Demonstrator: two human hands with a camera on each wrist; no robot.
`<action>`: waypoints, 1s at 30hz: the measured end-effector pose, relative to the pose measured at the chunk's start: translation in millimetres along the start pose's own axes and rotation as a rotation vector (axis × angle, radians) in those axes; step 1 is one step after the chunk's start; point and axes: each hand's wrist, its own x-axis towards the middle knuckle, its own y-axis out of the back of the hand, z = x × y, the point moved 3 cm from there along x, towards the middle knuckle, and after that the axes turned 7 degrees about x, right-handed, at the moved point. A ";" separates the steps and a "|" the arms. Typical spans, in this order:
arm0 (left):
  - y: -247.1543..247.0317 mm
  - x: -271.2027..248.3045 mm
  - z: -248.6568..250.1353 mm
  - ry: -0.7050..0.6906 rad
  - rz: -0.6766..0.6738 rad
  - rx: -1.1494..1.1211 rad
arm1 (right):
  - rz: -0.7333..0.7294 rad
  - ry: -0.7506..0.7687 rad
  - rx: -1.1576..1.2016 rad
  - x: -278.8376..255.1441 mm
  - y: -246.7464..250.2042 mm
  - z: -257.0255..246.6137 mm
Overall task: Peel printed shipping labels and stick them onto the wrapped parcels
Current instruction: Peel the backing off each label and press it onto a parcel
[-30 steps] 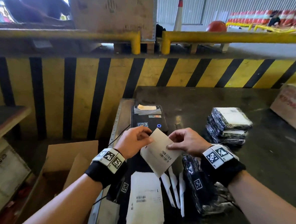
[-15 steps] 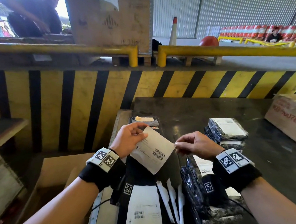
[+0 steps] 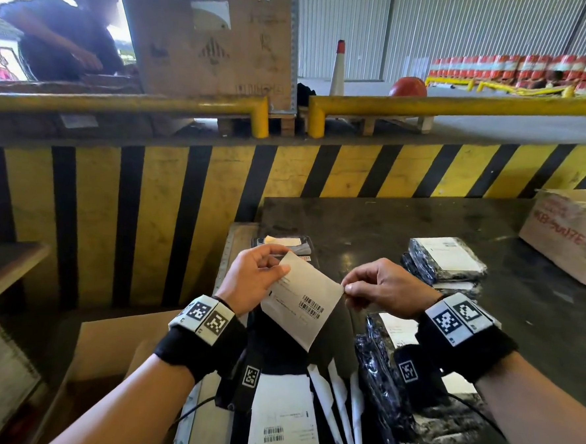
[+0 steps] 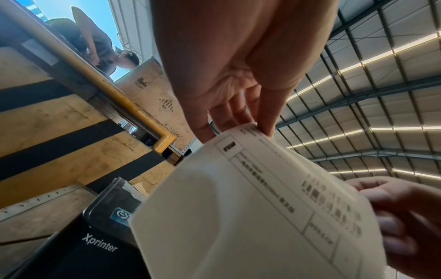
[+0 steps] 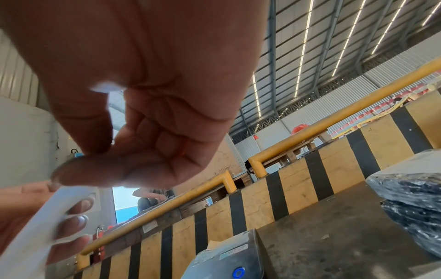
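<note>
Both hands are up over the table's near edge (image 3: 552,340) with one shipping label (image 3: 302,303) between them. The left hand (image 3: 253,281) pinches its top corner; the right hand (image 3: 383,289) nips the opposite corner with thumb and forefinger, starting the peel. The risk: a hard tug tears the paper or curls the sticky side onto itself. Wrapped parcels (image 3: 411,400) wait just below.
</note>
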 end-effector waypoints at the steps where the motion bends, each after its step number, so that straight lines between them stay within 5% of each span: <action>1: 0.1 0.4 -0.8 0.004 0.002 0.002 | 0.000 0.009 0.011 0.4 -0.6 -1.2; 13: -4.2 2.3 -0.1 -0.022 0.156 0.218 | 0.091 0.122 0.158 5.0 -9.6 -9.1; 21: -32.9 -11.9 27.9 -0.084 -0.093 0.073 | 0.151 0.187 0.192 7.3 -16.0 -12.7; 30: -42.3 -16.1 28.3 -0.025 -0.128 -0.001 | 0.166 0.169 0.219 3.3 -22.1 -10.1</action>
